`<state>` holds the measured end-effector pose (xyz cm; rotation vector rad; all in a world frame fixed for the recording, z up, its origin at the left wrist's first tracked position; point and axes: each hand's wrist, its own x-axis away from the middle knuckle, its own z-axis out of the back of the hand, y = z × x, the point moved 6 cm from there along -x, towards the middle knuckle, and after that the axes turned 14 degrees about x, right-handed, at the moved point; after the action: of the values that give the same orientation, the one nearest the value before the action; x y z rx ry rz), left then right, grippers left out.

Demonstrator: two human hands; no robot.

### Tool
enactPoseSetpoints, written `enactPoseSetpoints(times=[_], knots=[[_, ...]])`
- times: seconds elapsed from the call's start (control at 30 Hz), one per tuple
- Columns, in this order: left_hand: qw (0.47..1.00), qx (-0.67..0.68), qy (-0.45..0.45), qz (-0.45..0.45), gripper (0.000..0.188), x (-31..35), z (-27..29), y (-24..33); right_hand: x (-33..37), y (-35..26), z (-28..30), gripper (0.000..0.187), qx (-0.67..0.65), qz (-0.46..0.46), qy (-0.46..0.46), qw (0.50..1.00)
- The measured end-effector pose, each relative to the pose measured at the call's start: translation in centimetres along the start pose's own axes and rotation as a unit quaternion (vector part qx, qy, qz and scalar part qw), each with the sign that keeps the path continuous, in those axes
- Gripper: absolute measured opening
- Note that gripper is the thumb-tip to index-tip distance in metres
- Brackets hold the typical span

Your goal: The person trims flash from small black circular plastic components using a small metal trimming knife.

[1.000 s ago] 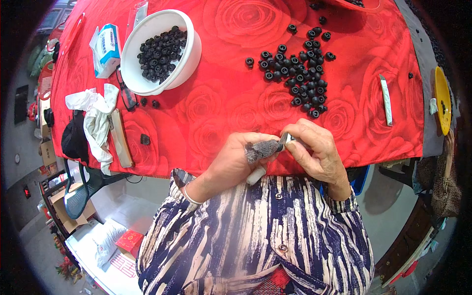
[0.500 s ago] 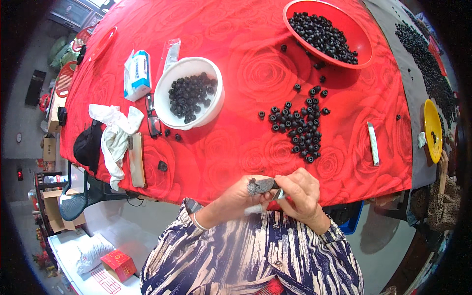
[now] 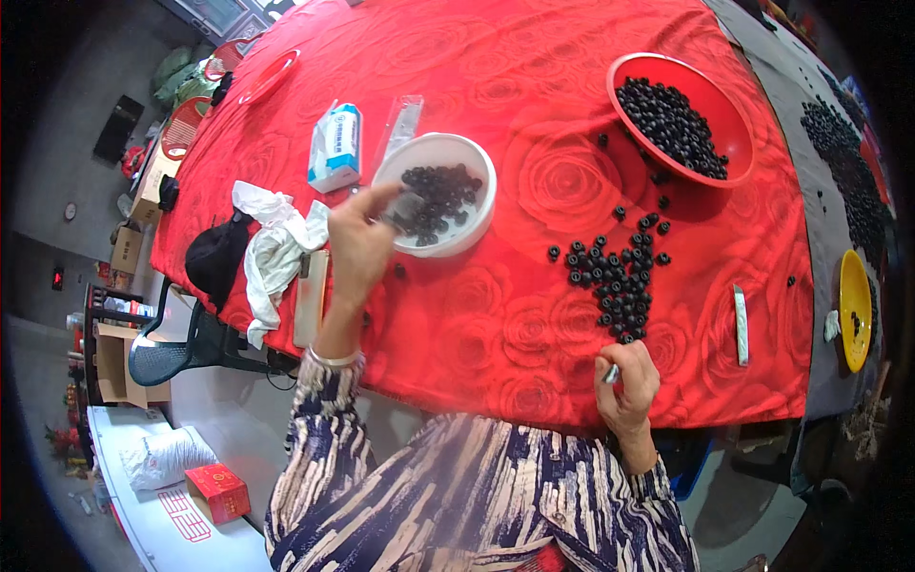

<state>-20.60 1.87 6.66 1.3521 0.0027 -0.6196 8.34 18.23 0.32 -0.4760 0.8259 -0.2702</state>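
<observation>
My left hand (image 3: pixel 357 243) reaches over the left rim of a white plastic bowl (image 3: pixel 484 208). Its fingers are smeared by motion, with a greyish blur at their tips, so what they hold, if anything, cannot be told. Inside the bowl lie small round black pieces (image 3: pixel 440 195) like beads. Down at the table's front edge, my right hand (image 3: pixel 631 386) is closed round a small silvery tool (image 3: pixel 611 374), mostly hidden in the fist. Just beyond that hand spreads a loose heap of black beads (image 3: pixel 615 281), several with visible holes.
A red bowl (image 3: pixel 739 124) full of black beads stands at the far right. Left of the white bowl are a tissue pack (image 3: pixel 335 151), a white cloth (image 3: pixel 272 272), a black cap (image 3: pixel 214 257) and a flat case (image 3: pixel 310 297). A white-wrapped strip (image 3: pixel 741 324) and a yellow plate (image 3: pixel 851 334) lie right.
My hands, together near my body before, have parted. The left has gone forward and left to the white bowl; the right has shifted slightly right, keeping the silvery tool. The view has shifted too.
</observation>
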Motion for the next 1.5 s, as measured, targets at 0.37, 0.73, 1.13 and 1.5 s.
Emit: enactPoseSetpoints(times=[0.37, 0.73, 1.13, 1.5], knots=[[0.967, -0.059, -0.223, -0.11, 0.017, 5.8, -13.3, -1.2, 0.4, 0.6, -0.5, 0.021, -0.003, -0.034, -0.016, 0.999], [0.912, 0.108, -0.301, 0.259, 0.022, 5.6, -15.7, -2.9, 0.5, 0.9, -0.4, 0.022, -0.013, -0.062, -0.043, 0.997], [0.49, 0.598, -0.204, 0.6, 0.023, 18.7, -15.2, -3.7, -1.2, -0.4, -2.2, 0.037, -0.149, -0.108, -0.042, 0.982], [0.51, 0.533, -0.37, 0.564, 0.02, 17.9, -13.4, -1.7, -1.3, -0.6, -2.7, 0.027, -0.29, -0.097, -0.191, 0.933]])
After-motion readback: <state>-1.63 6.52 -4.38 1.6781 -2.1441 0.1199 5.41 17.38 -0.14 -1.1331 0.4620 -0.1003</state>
